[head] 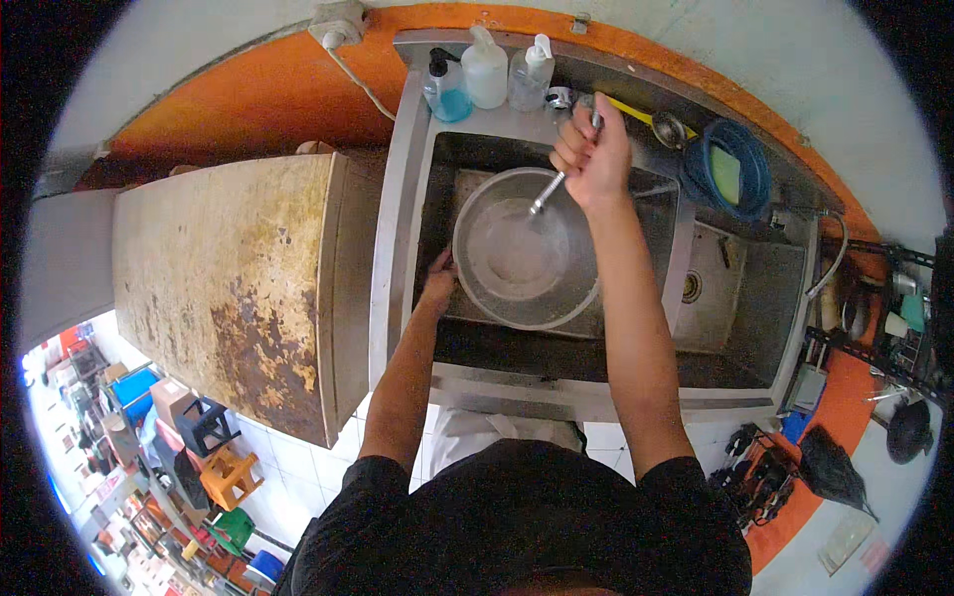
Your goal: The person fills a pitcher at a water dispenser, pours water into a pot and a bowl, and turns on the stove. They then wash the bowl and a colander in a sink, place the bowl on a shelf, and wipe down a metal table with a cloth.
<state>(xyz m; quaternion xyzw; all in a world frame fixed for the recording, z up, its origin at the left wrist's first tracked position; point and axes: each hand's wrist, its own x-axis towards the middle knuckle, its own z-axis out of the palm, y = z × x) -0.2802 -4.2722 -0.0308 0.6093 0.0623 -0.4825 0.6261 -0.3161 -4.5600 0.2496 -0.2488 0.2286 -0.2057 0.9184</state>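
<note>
A large round translucent basin [492, 313] sits in the left bowl of a stainless steel double sink [507, 387]. Against its left side is my left hand [441, 277], steadying it, with some fingertips hidden by the basin wall. My right hand [596, 153] is closed around a flexible metal faucet spout [548, 194], its tip pointing down over the basin. Something pale, perhaps water, shows in the basin's bottom; whether water is flowing from the tip is too blurred to tell.
Behind the sink stand pump bottles with blue [450, 97], white [484, 71] and clear [531, 78] bodies. A ladle [669, 130] and a blue basket [697, 175] holding a green sponge [724, 175] sit at back right. A worn wooden cabinet [223, 261] stands left. The sink divider [680, 276] runs beside my right forearm.
</note>
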